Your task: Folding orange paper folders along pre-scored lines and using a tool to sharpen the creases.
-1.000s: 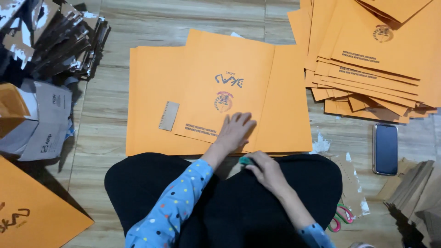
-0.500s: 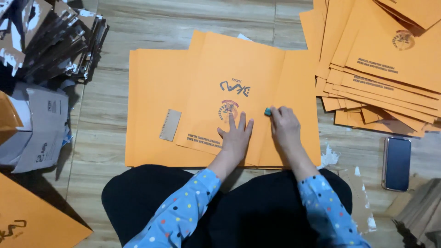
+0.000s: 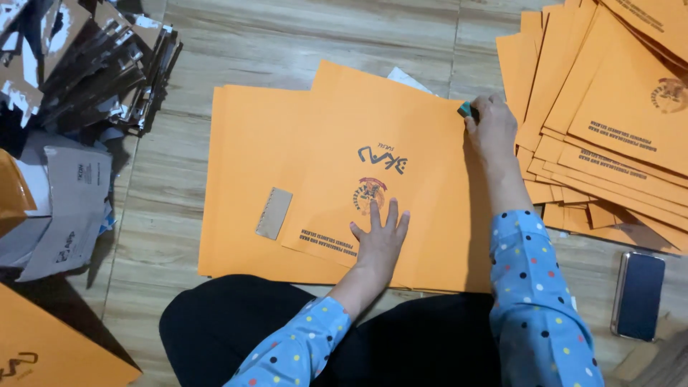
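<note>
From the head camera, the left hand (image 3: 380,240) lies flat with fingers spread, palm down on the top orange sheet (image 3: 373,143), pressing near its lower edge just below a small printed emblem (image 3: 370,193). That sheet sits tilted on a layer of matching orange sheets (image 3: 244,143) spread over the wooden floor (image 3: 301,29), directly under and ahead of this hand. To the left of the left hand, a small grey-brown strip (image 3: 274,213) rests on the orange layer. The right hand (image 3: 491,127) is stretched well forward of the left, at the top sheet's far right corner, its fingers curled around a small teal object (image 3: 467,110) pressed against the paper's edge. Just right of that hand is a fanned stack of printed orange envelopes (image 3: 616,107). Nearer the body, right of the dotted blue sleeve (image 3: 534,301), a dark phone (image 3: 638,295) lies on the floor. Far left of both hands sits a heap of dark and grey cardboard pieces (image 3: 79,79).
</note>
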